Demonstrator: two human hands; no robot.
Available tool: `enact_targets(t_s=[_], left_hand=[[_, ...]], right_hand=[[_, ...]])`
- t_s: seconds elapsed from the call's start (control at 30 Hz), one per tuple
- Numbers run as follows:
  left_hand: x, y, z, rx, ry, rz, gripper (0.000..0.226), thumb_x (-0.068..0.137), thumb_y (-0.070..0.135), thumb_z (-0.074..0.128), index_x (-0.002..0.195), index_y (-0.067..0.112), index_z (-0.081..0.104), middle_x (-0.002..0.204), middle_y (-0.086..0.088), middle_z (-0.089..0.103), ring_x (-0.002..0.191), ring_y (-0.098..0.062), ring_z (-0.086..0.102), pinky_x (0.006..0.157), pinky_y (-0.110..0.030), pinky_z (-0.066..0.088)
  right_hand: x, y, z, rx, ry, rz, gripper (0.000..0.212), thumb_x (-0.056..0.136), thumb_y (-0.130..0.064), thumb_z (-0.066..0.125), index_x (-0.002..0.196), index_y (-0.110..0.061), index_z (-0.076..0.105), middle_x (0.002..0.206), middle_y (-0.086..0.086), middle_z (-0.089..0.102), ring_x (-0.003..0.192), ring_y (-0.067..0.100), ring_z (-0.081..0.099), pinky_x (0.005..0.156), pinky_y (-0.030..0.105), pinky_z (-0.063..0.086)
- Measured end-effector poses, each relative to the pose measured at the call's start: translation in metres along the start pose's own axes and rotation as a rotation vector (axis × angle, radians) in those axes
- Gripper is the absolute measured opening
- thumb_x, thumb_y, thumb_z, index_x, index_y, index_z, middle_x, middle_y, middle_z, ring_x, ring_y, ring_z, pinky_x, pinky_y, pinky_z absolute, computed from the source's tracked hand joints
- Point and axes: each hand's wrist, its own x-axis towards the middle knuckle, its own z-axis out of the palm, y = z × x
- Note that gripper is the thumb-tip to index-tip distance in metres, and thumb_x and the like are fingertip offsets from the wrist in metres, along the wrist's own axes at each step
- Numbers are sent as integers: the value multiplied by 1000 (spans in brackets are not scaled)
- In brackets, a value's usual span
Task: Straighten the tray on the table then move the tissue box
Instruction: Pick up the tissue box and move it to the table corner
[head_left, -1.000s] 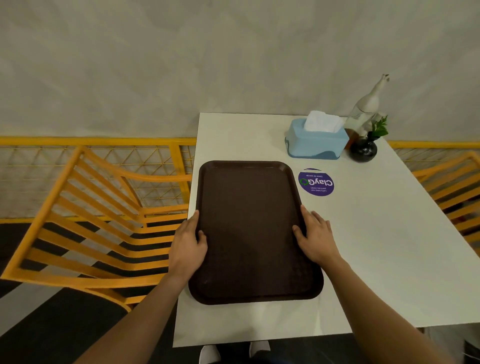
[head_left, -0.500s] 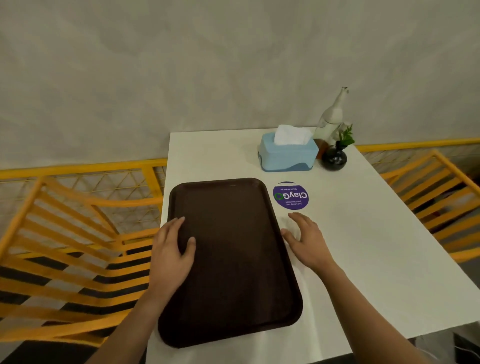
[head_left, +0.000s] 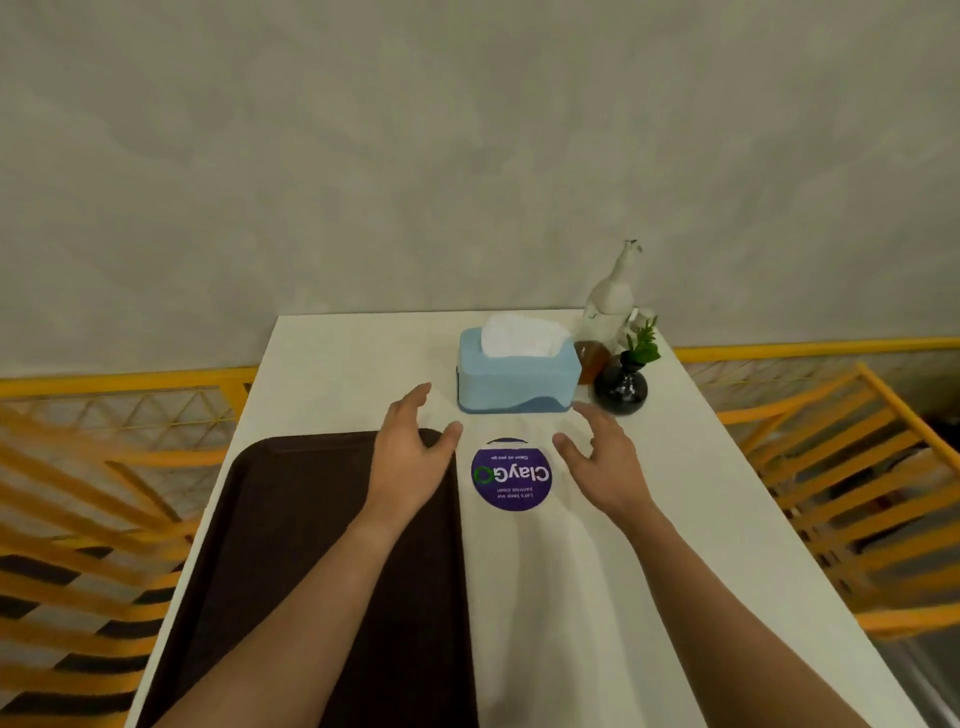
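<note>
Here both forearms stretch forward over the white table (head_left: 363, 343), bare to the elbow, and both hands are spread wide with nothing in them. The left hand (head_left: 410, 460) is raised over the far right corner of the dark brown tray (head_left: 291, 545), palm turned inward, fingers slightly curled and pointing away, thumb splayed out to the right. The right hand (head_left: 597, 460) mirrors it, palm facing left, fingers loosely fanned, thumb reaching toward the left hand. Whether either hand touches the surface beneath cannot be told.

Just beyond the two hands, and between them, sits the light blue tissue box (head_left: 518, 376) with a white tissue (head_left: 519, 338) puffing from its top; neither hand touches it. The right fingertips come close to its near right corner. Directly between the hands, on the tabletop, lies a round purple ClayGo sticker (head_left: 510, 475). Past the right hand, beside the box, stand a small black vase (head_left: 621, 387) with a green sprig and a pale bottle (head_left: 610, 301) behind it. The tray lies under the left forearm, its long edge running along the table's left side. Yellow slatted chairs (head_left: 841, 467) flank the table
</note>
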Motion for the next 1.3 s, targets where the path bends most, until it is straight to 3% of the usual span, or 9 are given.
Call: enact_targets(t_s=[0.23,0.37,0.47,0.57,0.67,0.87,1.0,1.17,1.3], left_hand=[[50,-2,47,65,-32,-111,93,81,45,79,157,21,31,156,-8,42,142,-25,42,108,-33,36],[70,-5,68,81,-82,-159,107,77,46,83,161,22,20,162,-9,33,147,-27,35,115,-42,33],[81,-10,81,88,-124,-174,113,75,44,85,162,22,15,162,-10,33,146,-30,36,115,-46,35],[89,-16,88,84,-175,-166,116,74,40,87,162,20,14,159,-11,38,143,-31,42,112,-46,39],[96,-21,90,81,-171,-177,112,76,39,86,161,15,18,152,-12,48,136,-29,50,104,-34,41],[111,-21,94,105,-148,-135,88,77,40,84,151,21,40,125,-7,54,116,-27,58,90,-30,43],[109,-20,101,21,-104,-123,80,82,34,82,149,19,43,135,-10,58,122,-27,57,97,-35,48],[106,-20,101,-33,-68,-112,72,84,31,81,146,16,47,135,-7,63,119,-26,62,90,-26,50],[105,-24,92,-49,-66,-124,71,85,31,80,146,16,47,137,-8,63,120,-27,62,95,-32,53]], right_hand=[[70,22,3,186,-19,8,74,92,-44,67,154,-28,30,155,0,41,137,20,43,102,29,35],[95,32,15,228,-88,127,89,92,-45,68,160,-21,16,162,4,32,145,27,34,114,43,31],[101,39,23,290,-116,86,86,90,-40,71,157,-23,21,151,0,44,136,21,43,105,33,36],[101,43,29,342,-118,59,79,88,-33,73,152,-30,28,129,-15,49,118,8,48,95,28,39],[102,45,32,371,-117,36,75,88,-27,73,149,-32,31,127,-14,52,115,10,53,95,31,45],[106,50,34,282,-103,19,73,88,-32,74,150,-26,36,140,2,50,126,23,52,105,40,44],[108,49,37,257,-95,22,72,88,-32,75,149,-21,37,142,6,51,128,26,51,105,41,45],[108,43,45,308,-96,33,61,97,-24,66,149,-20,34,140,4,55,127,26,54,99,32,44],[107,36,47,297,-108,11,56,99,-23,63,148,-20,36,139,4,56,126,24,55,98,33,45]])
